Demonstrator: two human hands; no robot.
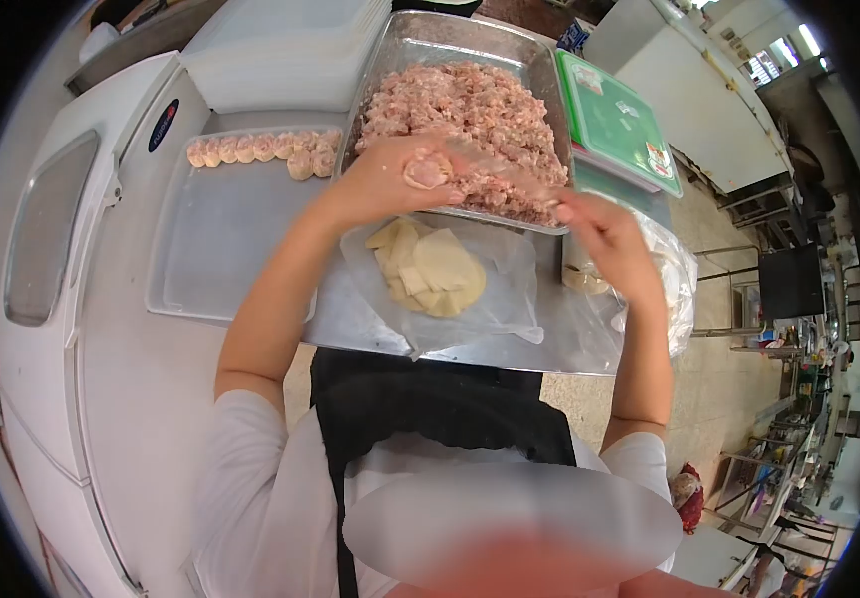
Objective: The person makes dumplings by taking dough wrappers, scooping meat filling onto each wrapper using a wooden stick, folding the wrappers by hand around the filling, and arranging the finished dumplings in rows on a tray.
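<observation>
My left hand (390, 179) is curled round a meat-filled dumpling (428, 170) over the near left part of a metal tray (470, 30) of minced meat (465, 100). With closed fingers, my right hand (604, 234) grips the end of a flat spreading tool (510, 171), blurred, which reaches across the meat toward my left hand. Below the tray, a stack of pale wrappers (435, 267) lies on a clear plastic sheet (515, 299). At the left, finished dumplings (263, 148) sit in a row along the far edge of a translucent tray (220, 239).
Stacked white trays (275, 55) stand at the back left beside a white appliance (46, 229). A green-lidded container (619, 120) is right of the meat tray. A plastic bag (674, 269) lies near my right forearm, on the metal table (350, 324).
</observation>
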